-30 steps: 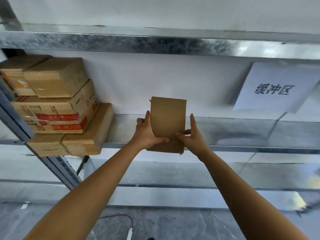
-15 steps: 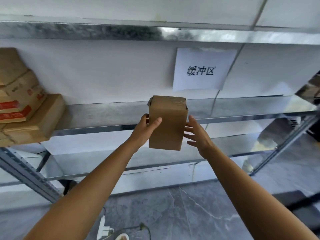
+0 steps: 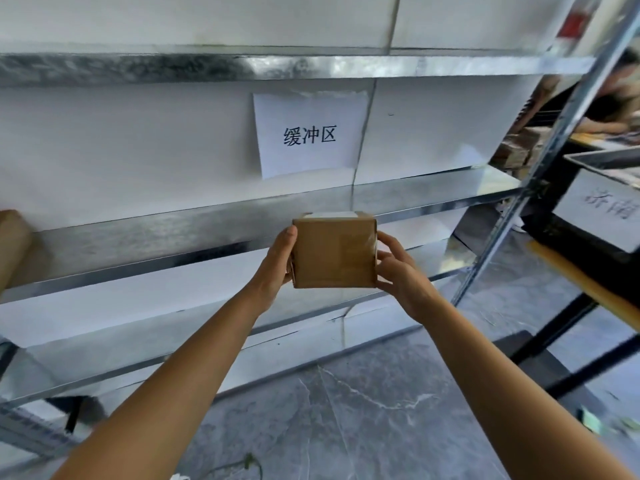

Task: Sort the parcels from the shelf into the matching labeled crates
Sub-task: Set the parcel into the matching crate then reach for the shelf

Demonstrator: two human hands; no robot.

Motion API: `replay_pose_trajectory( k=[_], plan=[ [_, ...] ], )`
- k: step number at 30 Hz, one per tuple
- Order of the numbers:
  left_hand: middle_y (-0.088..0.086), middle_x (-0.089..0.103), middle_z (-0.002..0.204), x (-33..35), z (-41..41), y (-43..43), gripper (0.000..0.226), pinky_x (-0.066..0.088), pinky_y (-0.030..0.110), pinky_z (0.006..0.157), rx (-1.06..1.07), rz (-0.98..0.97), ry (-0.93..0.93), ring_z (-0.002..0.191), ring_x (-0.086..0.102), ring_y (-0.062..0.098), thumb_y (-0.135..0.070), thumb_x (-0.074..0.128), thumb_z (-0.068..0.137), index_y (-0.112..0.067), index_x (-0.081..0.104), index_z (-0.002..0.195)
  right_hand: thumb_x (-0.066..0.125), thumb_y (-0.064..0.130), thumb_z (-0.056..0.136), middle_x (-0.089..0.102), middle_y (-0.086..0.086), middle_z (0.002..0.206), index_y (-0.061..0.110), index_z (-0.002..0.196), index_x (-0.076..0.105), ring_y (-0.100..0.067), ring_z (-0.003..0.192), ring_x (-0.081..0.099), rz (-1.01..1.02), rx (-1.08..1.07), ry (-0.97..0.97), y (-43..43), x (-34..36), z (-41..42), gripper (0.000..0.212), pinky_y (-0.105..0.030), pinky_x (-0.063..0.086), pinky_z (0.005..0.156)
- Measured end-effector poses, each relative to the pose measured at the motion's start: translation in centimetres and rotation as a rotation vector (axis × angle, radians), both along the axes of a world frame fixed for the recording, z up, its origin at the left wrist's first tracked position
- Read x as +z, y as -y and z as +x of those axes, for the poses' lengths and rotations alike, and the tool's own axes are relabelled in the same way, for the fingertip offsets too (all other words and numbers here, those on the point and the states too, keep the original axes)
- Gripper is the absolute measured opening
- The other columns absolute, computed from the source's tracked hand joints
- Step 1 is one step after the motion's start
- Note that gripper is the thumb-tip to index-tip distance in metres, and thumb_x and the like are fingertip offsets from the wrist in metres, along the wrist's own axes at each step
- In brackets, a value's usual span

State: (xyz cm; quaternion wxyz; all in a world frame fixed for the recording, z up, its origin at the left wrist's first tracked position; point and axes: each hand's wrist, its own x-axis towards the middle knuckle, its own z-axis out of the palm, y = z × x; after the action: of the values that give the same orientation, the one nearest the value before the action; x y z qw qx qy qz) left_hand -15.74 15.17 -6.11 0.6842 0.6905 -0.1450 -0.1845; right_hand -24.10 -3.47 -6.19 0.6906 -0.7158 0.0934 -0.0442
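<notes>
A small brown cardboard parcel (image 3: 334, 252) with a white label on its top is held in the air in front of the metal shelf (image 3: 173, 233). My left hand (image 3: 278, 261) grips its left side, thumb up along the edge. My right hand (image 3: 398, 268) grips its right side with curled fingers. At the far right stands a dark crate (image 3: 599, 209) with a white paper label on its front. The edge of another brown parcel (image 3: 12, 244) shows on the shelf at the far left.
A white paper sign (image 3: 310, 133) with black characters hangs on the wall behind the shelf. A slanted shelf post (image 3: 554, 147) stands between me and the crate, which sits on a black and orange rack (image 3: 588, 285). Grey marble floor lies below; a person sits far right.
My view has swung to the right; the stack of parcels has slid out of sight at the left and the labeled crate has come into view. The parcel has tipped, showing its top.
</notes>
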Motion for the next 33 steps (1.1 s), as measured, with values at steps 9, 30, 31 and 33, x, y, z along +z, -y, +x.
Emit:
replay_pose_trajectory(
  k=[9, 30, 31, 33],
  plan=[
    [0.001, 0.055, 0.123, -0.3, -0.6, 6.0, 0.034, 0.052, 0.029, 0.080, -0.141, 0.037, 0.069, 0.097, 0.058, 0.013, -0.051, 0.030, 0.095, -0.031, 0.034, 0.122, 0.055, 0.036, 0.088, 0.058, -0.002, 0.110, 0.025, 0.098, 0.049, -0.025, 0.116, 0.052, 0.084, -0.196, -0.002, 4.7, -0.6, -3.5, 0.015, -0.045, 0.039, 0.099],
    [-0.006, 0.053, 0.120, -0.3, 0.2, 31.7, 0.046, 0.054, 0.015, 0.068, -0.662, 0.006, 0.220, 0.103, 0.057, 0.011, -0.024, 0.061, 0.087, -0.028, 0.040, 0.127, 0.064, 0.021, 0.083, 0.046, -0.012, 0.134, 0.041, 0.134, 0.021, -0.020, 0.102, 0.057, -0.001, -0.646, 0.100, 22.5, -0.6, -9.4, 0.070, -0.019, 0.051, 0.064],
    [-0.006, 0.054, 0.119, 0.1, 0.7, 33.5, 0.045, 0.054, 0.015, 0.068, -0.680, -0.008, 0.209, 0.102, 0.057, 0.010, -0.023, 0.061, 0.087, -0.027, 0.040, 0.127, 0.063, 0.022, 0.084, 0.046, -0.012, 0.135, 0.041, 0.134, 0.022, -0.021, 0.105, 0.057, -0.009, -0.676, 0.111, 23.9, -0.4, -9.2, 0.068, -0.019, 0.052, 0.064],
    [-0.003, 0.055, 0.119, 0.9, 1.4, 36.9, 0.043, 0.054, 0.019, 0.072, -0.697, -0.031, 0.212, 0.105, 0.057, 0.014, -0.022, 0.061, 0.086, -0.027, 0.042, 0.125, 0.064, 0.026, 0.081, 0.047, -0.010, 0.133, 0.045, 0.130, 0.025, -0.024, 0.113, 0.054, -0.036, -0.727, 0.136, 26.6, 0.1, -8.6, 0.066, -0.017, 0.052, 0.063]
  ],
)
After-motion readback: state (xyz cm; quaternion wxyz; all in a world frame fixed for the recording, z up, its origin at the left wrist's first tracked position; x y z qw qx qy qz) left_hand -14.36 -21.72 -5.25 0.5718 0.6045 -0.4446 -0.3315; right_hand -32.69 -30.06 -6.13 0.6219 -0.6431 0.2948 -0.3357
